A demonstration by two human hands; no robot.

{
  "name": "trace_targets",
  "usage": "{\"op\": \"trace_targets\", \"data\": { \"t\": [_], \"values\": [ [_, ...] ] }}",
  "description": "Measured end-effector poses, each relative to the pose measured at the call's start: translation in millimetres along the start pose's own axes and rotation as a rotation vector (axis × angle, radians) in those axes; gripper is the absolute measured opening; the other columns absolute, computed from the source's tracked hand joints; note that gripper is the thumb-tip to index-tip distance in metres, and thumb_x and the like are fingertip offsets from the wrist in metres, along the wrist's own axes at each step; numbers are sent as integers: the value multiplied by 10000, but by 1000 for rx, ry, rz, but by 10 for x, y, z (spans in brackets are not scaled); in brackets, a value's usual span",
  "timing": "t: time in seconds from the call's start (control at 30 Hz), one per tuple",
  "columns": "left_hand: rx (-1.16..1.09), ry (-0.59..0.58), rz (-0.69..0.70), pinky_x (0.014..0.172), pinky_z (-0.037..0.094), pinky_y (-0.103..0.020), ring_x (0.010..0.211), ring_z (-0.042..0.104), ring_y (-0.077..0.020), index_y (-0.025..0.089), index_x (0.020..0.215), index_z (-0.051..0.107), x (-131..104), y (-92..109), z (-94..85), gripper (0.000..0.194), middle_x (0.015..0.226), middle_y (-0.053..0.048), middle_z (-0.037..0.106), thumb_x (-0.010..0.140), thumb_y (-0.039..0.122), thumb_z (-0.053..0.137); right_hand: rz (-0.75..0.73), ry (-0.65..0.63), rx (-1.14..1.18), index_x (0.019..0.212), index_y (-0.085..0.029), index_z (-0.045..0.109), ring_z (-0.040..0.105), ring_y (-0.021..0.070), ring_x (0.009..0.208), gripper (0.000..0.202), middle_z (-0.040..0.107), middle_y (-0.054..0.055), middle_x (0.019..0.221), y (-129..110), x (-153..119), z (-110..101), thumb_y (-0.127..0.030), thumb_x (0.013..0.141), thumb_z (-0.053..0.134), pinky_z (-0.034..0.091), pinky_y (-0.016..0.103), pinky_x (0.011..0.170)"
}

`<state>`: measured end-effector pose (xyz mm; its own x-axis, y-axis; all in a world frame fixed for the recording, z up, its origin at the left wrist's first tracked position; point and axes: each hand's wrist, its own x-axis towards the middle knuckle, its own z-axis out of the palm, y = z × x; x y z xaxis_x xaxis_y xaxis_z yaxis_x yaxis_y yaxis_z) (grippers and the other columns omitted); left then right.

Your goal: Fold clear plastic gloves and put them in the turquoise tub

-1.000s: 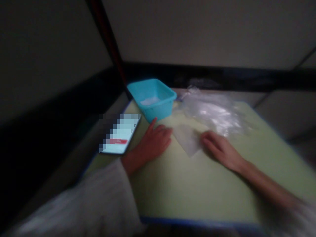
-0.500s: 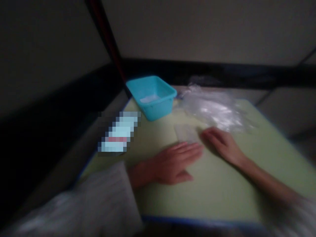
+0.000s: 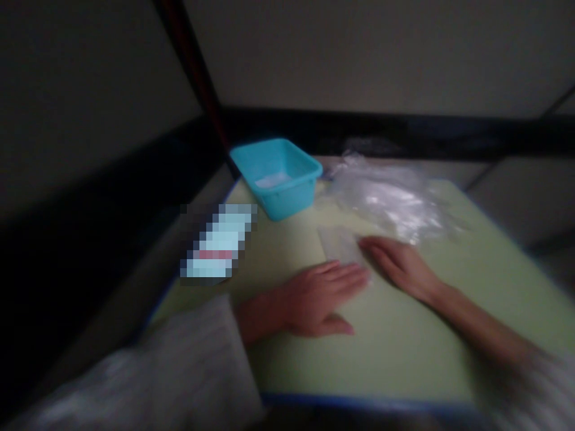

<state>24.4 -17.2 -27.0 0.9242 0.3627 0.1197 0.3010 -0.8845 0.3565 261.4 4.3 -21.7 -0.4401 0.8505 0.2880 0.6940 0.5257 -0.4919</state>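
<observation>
A small, pale, see-through flat piece (image 3: 338, 242), perhaps a plastic bag, lies on the yellow-green table. My left hand (image 3: 321, 299) is spread flat, palm down, its fingers over the near end of this piece and its thumb apart. From the right, my right hand (image 3: 402, 266) rests on the table with fingers curled together. Its fingertips reach the right edge of the pale piece; whether anything is pinched in them is hidden. Both hands are a little blurred.
A turquoise plastic basket (image 3: 290, 203) stands at the back left, with something whitish inside. To its right lies a heap of clear plastic bags (image 3: 395, 194). A blurred-out, phone-like thing (image 3: 220, 239) lies at the left table edge. The table (image 3: 381, 359) has a blue rim.
My right hand has slid slightly left, up to the edge of the pale piece. My left hand stays flat in nearly the same place.
</observation>
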Motion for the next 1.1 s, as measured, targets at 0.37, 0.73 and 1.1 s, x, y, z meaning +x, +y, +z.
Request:
{"op": "trace_targets", "data": {
  "t": [0.37, 0.73, 1.1],
  "values": [
    [-7, 24, 13, 1162, 143, -436, 1417, 179, -264, 143, 1467, 202, 4, -15, 22, 742, 1528, -125, 221, 889, 561, 403, 15, -33, 15, 1169, -157, 582, 651, 210, 978, 319, 677, 83, 1124, -2, 22, -17, -274, 944, 390, 507, 333, 858],
    [-4, 8, 7, 1167, 118, -428, 1422, 159, -258, 131, 1464, 215, 1, -14, 10, 738, 1525, -132, 224, 890, 554, 408, 47, -9, 8, 1124, -142, 591, 680, 210, 875, 311, 713, 86, 1022, -7, 14, -31, -298, 946, 389, 518, 316, 786],
    [5, 2, 5, 1164, 118, -430, 1423, 153, -261, 147, 1470, 190, 6, -3, -9, 738, 1530, -121, 215, 892, 550, 408, -26, -27, -50, 1175, -168, 573, 671, 234, 933, 327, 687, 102, 1101, 25, 17, -8, -308, 949, 383, 529, 364, 804]
  ]
}}
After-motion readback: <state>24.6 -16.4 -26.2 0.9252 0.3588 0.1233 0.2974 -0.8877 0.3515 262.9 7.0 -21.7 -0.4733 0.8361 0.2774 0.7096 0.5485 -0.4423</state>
